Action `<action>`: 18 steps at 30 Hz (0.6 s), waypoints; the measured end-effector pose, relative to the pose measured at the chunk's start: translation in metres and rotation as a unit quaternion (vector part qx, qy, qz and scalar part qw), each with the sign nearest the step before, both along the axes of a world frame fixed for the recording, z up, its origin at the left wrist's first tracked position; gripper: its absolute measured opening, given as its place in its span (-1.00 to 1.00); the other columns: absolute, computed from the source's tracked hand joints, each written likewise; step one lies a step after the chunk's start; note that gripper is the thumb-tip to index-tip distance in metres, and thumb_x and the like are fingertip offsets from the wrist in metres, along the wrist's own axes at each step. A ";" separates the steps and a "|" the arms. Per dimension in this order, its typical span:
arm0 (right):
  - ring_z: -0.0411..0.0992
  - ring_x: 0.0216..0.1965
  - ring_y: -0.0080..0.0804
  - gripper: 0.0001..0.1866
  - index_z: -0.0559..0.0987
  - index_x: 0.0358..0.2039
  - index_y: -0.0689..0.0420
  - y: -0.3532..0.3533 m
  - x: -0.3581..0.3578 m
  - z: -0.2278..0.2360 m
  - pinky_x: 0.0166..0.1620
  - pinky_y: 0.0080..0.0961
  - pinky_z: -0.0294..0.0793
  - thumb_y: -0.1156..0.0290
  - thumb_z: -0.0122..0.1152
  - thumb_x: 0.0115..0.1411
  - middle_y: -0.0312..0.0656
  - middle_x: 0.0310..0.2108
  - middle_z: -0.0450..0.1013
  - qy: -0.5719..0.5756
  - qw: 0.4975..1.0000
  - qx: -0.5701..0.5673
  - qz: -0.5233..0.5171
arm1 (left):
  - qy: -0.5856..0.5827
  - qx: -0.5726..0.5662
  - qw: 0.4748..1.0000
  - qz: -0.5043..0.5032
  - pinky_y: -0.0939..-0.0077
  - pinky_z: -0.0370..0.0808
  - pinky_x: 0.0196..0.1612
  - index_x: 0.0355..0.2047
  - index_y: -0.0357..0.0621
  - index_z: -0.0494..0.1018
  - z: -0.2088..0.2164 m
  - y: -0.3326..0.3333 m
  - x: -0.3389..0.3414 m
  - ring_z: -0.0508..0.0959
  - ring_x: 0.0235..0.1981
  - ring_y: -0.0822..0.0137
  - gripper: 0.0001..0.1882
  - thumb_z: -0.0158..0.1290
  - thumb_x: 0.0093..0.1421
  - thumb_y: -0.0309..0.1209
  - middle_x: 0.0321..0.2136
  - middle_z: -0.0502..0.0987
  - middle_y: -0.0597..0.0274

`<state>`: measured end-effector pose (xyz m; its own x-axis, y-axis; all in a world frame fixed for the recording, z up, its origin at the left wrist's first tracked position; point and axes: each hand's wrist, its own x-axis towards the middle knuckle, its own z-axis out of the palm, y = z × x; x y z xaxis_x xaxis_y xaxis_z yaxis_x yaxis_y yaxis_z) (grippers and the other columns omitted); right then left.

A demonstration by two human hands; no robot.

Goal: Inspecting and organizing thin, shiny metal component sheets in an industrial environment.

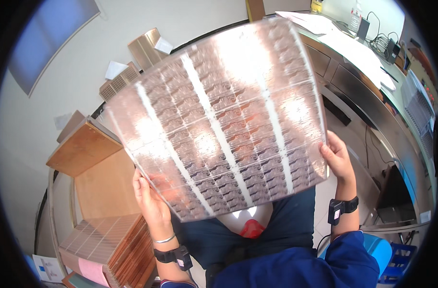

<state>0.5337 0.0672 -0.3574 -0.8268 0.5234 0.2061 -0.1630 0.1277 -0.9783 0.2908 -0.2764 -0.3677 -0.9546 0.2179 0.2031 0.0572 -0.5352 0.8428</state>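
A large, shiny copper-coloured panel (250, 144) is held up in front of me, tilted above my lap. Rows of small repeated shapes cover it, split by pale strips, and bright glare washes out parts of its face. My left hand (151, 201) grips the lower left edge, fingers mostly behind the panel. At the lower right edge, my right hand (338, 156) has its thumb on the front face and the other fingers around the side. Both hands are closed on the same panel.
At lower left stands a stack of similar panels (103, 240) with a pink slip (93, 272), beside a wooden board (106, 187). More panels (149, 49) lean by the wall. On the right, a desk (324, 62) carries papers (346, 45), a bottle (355, 19) and cables. A blue stool (372, 249) is at lower right.
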 end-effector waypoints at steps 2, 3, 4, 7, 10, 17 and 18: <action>0.30 -0.02 -0.48 -0.46 0.25 0.07 0.39 -0.007 -0.002 -0.008 0.05 -0.56 0.24 0.30 0.08 0.18 -0.12 -0.02 0.34 0.012 0.999 -0.049 0.016 | -0.072 -0.033 0.997 -0.003 0.53 0.47 -0.29 0.06 -0.19 0.23 -0.006 -0.001 0.000 0.47 -0.27 0.40 -0.65 -0.19 0.29 -0.36 -0.25 0.44 0.22; 0.31 -0.02 -0.49 -0.46 0.25 0.07 0.40 -0.010 -0.001 -0.013 0.04 -0.57 0.25 0.31 0.08 0.18 -0.11 -0.02 0.34 0.013 0.998 -0.063 0.016 | -0.085 -0.066 0.994 -0.022 0.55 0.44 -0.27 0.06 -0.22 0.24 -0.005 -0.003 0.004 0.43 -0.29 0.44 -0.64 -0.18 0.28 -0.37 -0.27 0.42 0.24; 0.31 -0.03 -0.49 -0.46 0.24 0.08 0.40 -0.014 -0.002 -0.017 0.03 -0.57 0.26 0.32 0.07 0.19 -0.11 -0.02 0.34 0.016 0.997 -0.077 0.019 | -0.084 -0.065 0.994 -0.021 0.55 0.44 -0.27 0.06 -0.22 0.24 -0.010 -0.007 0.004 0.43 -0.29 0.44 -0.64 -0.18 0.28 -0.37 -0.27 0.42 0.24; 0.36 -0.10 -0.52 -0.48 0.26 0.07 0.40 -0.020 0.003 -0.030 -0.04 -0.60 0.32 0.33 0.06 0.19 -0.11 -0.07 0.38 0.000 0.995 -0.095 0.012 | -0.106 -0.086 0.991 0.006 0.43 0.50 -0.32 0.06 -0.19 0.24 -0.027 -0.011 0.003 0.48 -0.32 0.34 -0.63 -0.19 0.28 -0.33 -0.24 0.43 0.21; 0.39 -0.18 -0.55 -0.50 0.31 0.04 0.39 -0.023 0.008 -0.034 -0.13 -0.65 0.37 0.31 0.08 0.19 -0.15 -0.15 0.42 -0.027 0.996 -0.085 0.007 | -0.128 -0.076 0.989 -0.002 0.44 0.47 -0.27 0.05 -0.20 0.24 -0.024 -0.010 0.009 0.47 -0.28 0.34 -0.65 -0.20 0.28 -0.36 -0.22 0.42 0.20; 0.38 -0.23 -0.58 -0.51 0.37 -0.01 0.38 -0.024 0.012 -0.037 -0.15 -0.65 0.37 0.25 0.10 0.18 -0.19 -0.22 0.45 -0.059 0.994 -0.075 0.054 | -0.132 -0.090 0.986 0.043 0.45 0.45 -0.26 0.02 -0.21 0.24 -0.028 -0.009 0.015 0.45 -0.28 0.36 -0.67 -0.20 0.27 -0.39 -0.20 0.43 0.19; 0.38 -0.23 -0.58 -0.51 0.37 -0.01 0.38 -0.023 0.012 -0.037 -0.15 -0.65 0.37 0.25 0.10 0.18 -0.19 -0.22 0.45 -0.056 0.994 -0.073 0.054 | -0.132 -0.094 0.985 0.052 0.43 0.45 -0.26 0.02 -0.20 0.25 -0.028 -0.009 0.015 0.45 -0.28 0.36 -0.68 -0.20 0.27 -0.38 -0.22 0.43 0.19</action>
<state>0.5453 0.0440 -0.3948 -0.8935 0.4474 0.0376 -0.0571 -0.0301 -0.9979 0.3059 -0.2852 -0.3957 -0.9880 0.1255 -0.0896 -0.1305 -0.3710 0.9194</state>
